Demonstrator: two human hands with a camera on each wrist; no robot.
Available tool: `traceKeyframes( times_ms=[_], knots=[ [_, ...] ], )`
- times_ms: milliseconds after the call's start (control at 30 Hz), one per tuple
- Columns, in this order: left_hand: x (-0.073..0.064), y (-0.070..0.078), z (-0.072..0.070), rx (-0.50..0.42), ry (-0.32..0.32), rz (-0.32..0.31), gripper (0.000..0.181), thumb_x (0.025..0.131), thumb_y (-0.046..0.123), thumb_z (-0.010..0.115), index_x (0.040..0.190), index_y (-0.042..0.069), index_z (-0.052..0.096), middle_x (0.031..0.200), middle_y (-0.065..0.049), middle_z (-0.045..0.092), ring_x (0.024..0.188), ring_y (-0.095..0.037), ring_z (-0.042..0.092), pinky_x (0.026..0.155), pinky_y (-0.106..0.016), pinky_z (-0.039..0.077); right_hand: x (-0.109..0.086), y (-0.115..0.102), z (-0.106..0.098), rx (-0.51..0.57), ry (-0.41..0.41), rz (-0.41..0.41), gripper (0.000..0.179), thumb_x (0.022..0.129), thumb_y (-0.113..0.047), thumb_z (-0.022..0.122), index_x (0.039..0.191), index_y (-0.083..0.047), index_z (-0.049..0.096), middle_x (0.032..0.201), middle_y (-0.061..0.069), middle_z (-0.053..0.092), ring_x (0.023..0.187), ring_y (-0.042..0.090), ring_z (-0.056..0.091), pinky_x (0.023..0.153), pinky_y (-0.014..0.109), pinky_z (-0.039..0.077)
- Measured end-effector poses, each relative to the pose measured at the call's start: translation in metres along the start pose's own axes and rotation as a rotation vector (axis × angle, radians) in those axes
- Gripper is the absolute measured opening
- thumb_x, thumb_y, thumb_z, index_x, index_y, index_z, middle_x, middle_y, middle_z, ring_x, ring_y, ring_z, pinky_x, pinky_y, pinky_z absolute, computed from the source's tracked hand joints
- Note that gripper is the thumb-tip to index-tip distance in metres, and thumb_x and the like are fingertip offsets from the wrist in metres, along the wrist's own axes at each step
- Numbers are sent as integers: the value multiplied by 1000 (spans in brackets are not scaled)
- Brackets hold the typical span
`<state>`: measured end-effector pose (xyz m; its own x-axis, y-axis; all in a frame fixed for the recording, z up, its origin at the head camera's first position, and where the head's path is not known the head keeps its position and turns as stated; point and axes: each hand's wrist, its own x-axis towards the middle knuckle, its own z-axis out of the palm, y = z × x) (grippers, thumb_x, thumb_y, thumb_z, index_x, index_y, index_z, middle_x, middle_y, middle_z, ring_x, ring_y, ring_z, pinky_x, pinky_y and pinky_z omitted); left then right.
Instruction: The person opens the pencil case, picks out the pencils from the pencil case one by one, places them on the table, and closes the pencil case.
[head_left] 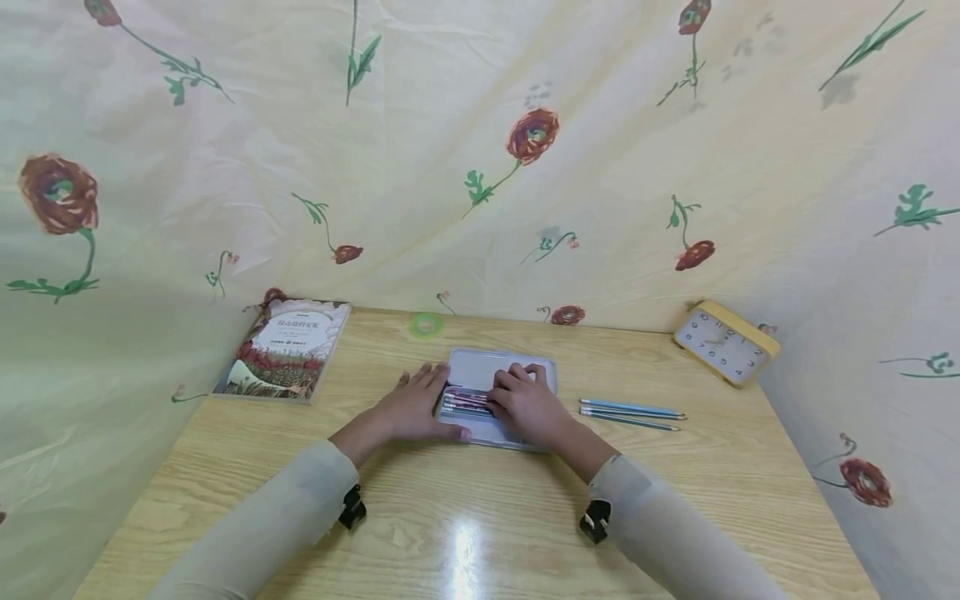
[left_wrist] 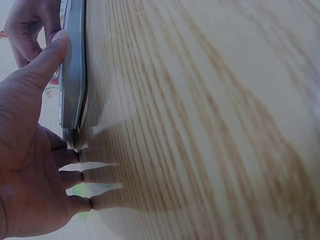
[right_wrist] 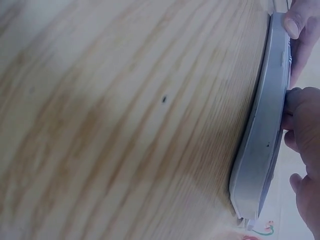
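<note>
A grey pencil case (head_left: 502, 431) lies on the table with its lid (head_left: 474, 367) swung back. Inside are several patterned pencils (head_left: 465, 402) with pale ends to the left. My left hand (head_left: 411, 408) steadies the case at its left side, fingers spread. In the left wrist view, its thumb (left_wrist: 57, 42) rests on the case's near rim and its other fingertips reach the table. My right hand (head_left: 527, 407) reaches into the case with curled fingers and holds the pencils near their right ends. In the right wrist view, the case wall (right_wrist: 260, 120) hides those fingertips.
Right of the case lie several blue pencils (head_left: 633, 410). A yellow clock (head_left: 726, 343) stands at the back right, and a book (head_left: 285, 350) lies at the back left. Behind the table hangs a flowered cloth (head_left: 420, 167). A green ring (head_left: 427, 325) shows near the back edge.
</note>
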<state>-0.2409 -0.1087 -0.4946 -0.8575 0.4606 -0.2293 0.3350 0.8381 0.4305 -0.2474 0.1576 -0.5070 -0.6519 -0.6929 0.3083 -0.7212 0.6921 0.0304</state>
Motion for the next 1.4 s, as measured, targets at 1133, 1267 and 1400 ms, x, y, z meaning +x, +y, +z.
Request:
traceKeyframes(
  times_ms=[1133,1267,1400],
  knots=[
    [1,1,0,7,2,-1,135,87,86,72,178,5,12,187,-15,15,175,-38,10,141,-62,11,-8,6,-14,-70,61,-8,11,99,-26,86,106,-18,84,111,0,65,106,25,56,106,64,51],
    [0,1,0,-3,-1,-3,135,87,85,72,178,6,12,187,-15,15,175,-38,9,142,-61,10,-14,10,-13,-86,103,-21,12,96,-25,89,103,-17,84,107,0,65,104,25,56,103,64,52],
    [0,2,0,-3,-6,-7,135,87,86,72,178,6,12,187,-14,15,175,-37,9,142,-60,10,-20,16,-14,-87,141,-22,12,94,-23,91,99,-16,83,105,0,65,102,25,57,102,65,53]
  ],
)
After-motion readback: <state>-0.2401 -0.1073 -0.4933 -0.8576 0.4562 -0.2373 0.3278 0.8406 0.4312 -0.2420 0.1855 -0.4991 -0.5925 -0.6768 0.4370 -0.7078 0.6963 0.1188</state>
